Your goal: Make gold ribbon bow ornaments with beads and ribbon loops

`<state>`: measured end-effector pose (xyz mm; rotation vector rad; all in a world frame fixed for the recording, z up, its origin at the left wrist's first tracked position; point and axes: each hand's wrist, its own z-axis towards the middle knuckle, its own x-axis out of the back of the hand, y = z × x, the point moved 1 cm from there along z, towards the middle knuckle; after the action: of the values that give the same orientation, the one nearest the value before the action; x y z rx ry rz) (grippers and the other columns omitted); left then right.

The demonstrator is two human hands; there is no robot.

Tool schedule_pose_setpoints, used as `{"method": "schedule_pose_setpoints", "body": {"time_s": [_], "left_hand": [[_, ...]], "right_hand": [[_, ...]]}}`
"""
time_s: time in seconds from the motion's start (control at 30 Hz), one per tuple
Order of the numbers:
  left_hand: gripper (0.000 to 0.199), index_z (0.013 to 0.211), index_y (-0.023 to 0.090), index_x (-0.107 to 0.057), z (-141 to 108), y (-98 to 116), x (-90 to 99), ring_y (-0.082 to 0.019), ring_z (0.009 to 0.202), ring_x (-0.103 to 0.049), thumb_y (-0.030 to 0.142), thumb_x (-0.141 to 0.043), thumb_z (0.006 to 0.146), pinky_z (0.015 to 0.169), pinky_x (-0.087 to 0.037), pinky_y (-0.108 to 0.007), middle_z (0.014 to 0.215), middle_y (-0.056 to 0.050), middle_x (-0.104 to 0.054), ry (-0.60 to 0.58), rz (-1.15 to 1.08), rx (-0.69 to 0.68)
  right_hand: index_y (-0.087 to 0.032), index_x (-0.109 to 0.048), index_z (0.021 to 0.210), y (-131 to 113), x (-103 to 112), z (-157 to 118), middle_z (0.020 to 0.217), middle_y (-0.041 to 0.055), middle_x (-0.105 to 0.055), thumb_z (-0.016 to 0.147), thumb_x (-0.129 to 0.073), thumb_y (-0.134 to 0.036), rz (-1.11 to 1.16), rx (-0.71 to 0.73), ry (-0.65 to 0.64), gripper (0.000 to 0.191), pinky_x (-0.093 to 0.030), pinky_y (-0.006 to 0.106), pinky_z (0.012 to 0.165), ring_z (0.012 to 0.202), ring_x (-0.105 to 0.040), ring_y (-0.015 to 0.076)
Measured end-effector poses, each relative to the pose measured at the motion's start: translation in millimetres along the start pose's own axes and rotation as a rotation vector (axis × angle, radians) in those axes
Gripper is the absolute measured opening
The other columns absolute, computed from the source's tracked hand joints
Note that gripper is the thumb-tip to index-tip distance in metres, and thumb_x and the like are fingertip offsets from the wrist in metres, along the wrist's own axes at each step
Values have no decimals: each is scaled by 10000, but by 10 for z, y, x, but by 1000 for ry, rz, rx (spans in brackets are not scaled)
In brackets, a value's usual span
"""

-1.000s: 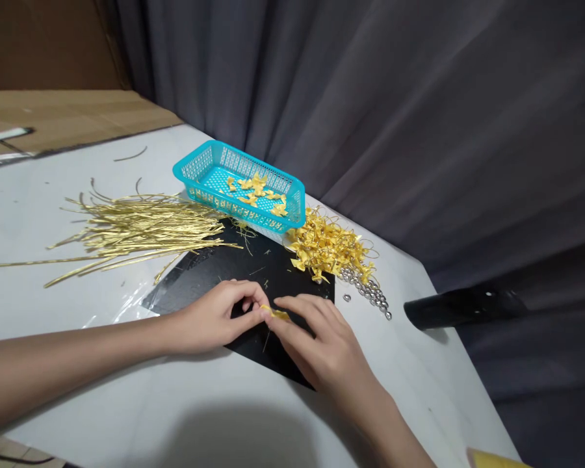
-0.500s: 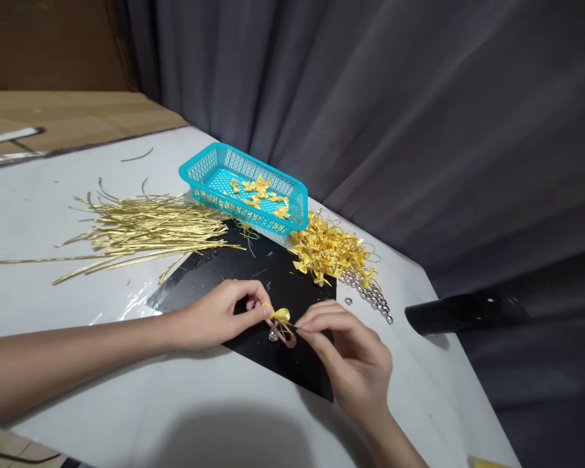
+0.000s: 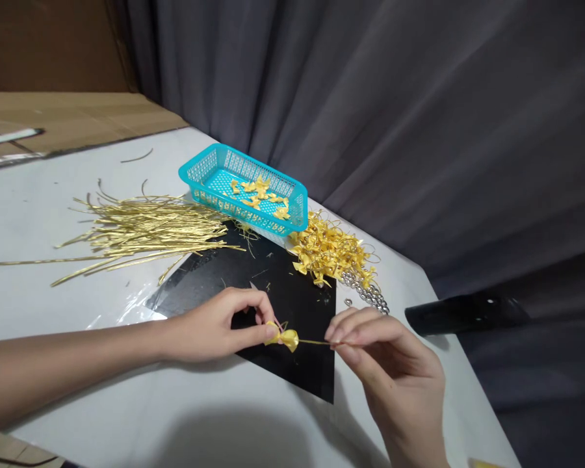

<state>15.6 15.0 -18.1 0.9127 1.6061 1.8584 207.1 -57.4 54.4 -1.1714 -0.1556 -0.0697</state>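
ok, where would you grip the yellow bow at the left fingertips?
Probably the right lobe of the yellow bow, pinched from the near side: it sticks out past the left hand, whose fingers partly cover the other lobe. The gold cord stretches straight to the right hand, so coming from the right looks awkward.

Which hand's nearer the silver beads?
Right. The right hand is just this side of the silver beads; the left hand is farther off to their left, at the yellow bow.
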Motion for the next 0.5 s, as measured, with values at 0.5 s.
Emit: {"method": "schedule_pose_setpoints", "body": {"time_s": [0.5], "left_hand": [[160, 775, 180, -532, -14, 4, -15, -202, 887, -650, 279, -550, 900, 769, -457, -296, 911, -53, -712, 39, -64, 57]], "right_hand": [[-245, -683, 817, -364, 138, -69, 658, -4, -662, 846, -705, -223, -65, 24, -46, 42, -510, 255, 565, 604, -588, 133]]}}
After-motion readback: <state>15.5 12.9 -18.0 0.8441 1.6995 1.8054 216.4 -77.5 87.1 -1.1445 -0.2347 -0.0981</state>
